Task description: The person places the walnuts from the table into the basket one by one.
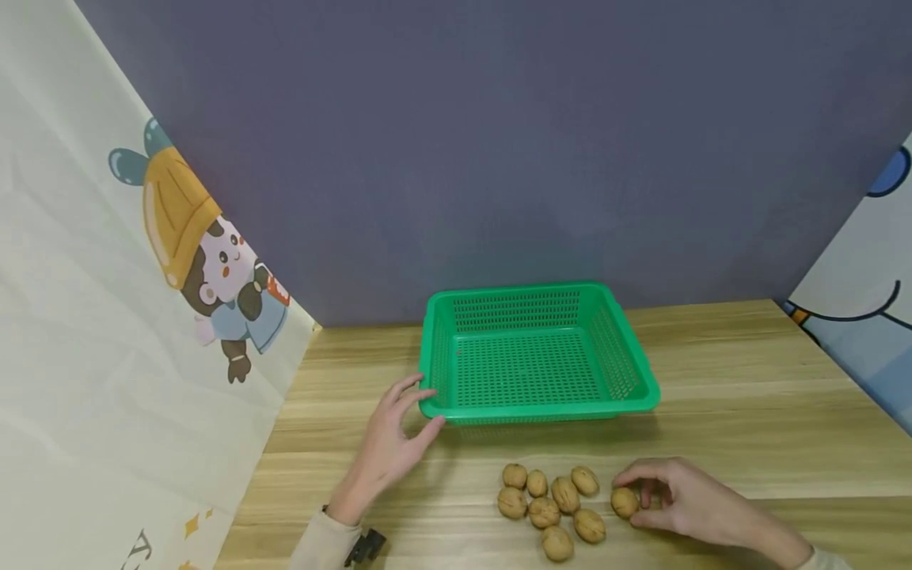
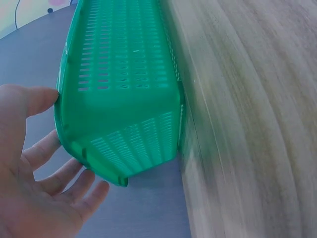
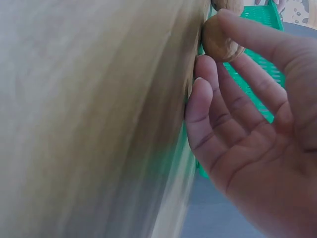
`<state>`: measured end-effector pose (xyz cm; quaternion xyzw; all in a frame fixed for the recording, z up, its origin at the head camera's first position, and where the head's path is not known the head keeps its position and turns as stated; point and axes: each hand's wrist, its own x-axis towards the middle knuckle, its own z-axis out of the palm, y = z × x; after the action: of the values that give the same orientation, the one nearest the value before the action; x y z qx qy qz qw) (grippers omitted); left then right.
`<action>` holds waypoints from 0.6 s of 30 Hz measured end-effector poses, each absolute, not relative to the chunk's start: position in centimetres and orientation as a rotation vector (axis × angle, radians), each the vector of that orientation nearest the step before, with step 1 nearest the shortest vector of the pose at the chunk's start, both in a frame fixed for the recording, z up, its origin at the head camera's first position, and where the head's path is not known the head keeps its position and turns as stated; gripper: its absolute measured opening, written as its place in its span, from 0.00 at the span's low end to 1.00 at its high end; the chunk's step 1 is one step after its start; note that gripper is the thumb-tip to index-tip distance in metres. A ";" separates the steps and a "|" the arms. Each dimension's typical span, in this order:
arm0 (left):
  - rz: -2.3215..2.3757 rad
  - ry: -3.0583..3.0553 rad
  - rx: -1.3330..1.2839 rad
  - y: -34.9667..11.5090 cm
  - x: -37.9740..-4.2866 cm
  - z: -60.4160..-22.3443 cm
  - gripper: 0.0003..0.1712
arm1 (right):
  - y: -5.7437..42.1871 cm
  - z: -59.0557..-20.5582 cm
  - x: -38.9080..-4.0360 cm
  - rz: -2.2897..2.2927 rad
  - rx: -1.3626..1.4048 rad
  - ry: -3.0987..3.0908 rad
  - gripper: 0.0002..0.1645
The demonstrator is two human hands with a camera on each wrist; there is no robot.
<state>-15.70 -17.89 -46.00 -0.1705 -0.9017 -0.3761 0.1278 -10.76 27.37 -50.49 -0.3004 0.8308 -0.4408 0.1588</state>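
Note:
A green perforated plastic basket (image 1: pixel 527 412) stands on the wooden table, with no contents visible inside. At its near left corner, my left hand (image 1: pixel 388 443) touches the rim with thumb and fingers spread. The left wrist view shows the thumb and fingertips along the outer edge of the basket (image 2: pixel 119 99). On the right, my right hand (image 1: pixel 687 503) pinches a walnut (image 1: pixel 625 503) between thumb and fingers, low at the table surface. In the right wrist view the thumb lies on this walnut (image 3: pixel 218 42). Several other walnuts (image 1: pixel 545 512) lie in a loose cluster to its left, in front of the basket.
The wooden table (image 1: pixel 748 380) meets a dark grey-blue panel (image 1: pixel 499 142) behind the basket. A pale printed sheet (image 1: pixel 85 317) with a cartoon figure rises along the left side, and another printed sheet (image 1: pixel 855 269) stands at the right.

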 end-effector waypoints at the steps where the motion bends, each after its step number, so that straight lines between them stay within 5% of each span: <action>1: -1.093 -2.619 -0.497 -17.8 -15.7 -46.0 0.25 | 27.4 -50.5 -10.8 -1.265 -0.863 2.374 0.22; 18: -1.058 -2.538 -0.561 -17.5 -15.6 -46.2 0.14 | 27.8 -48.0 -11.3 -1.187 -0.906 2.411 0.21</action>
<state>-15.63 -17.47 -46.20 -0.1971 -0.8917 -0.3717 0.1668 -11.31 27.84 -47.96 -0.3156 0.8402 -0.4138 0.1524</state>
